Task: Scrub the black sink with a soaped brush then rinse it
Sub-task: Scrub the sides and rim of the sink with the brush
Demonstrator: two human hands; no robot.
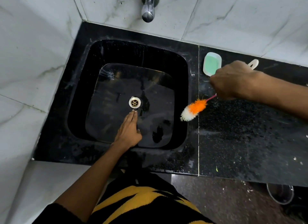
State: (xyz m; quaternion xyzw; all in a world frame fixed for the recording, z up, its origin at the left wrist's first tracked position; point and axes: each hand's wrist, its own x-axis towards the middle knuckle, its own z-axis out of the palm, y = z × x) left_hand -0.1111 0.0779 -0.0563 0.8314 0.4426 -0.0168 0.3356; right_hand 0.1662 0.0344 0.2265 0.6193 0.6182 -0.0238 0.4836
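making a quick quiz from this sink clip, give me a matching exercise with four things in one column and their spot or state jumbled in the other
Things:
1. brush
2. soap dish
3. left hand
4. tap

Places or states:
A. on the counter, right of the sink
B. flat in the basin, fingertips near the drain
C. on the wall above the sink
D. held by the right hand, bristles over the sink's right rim

Pairs: 1-D, 2-A, 3-B, 4-C
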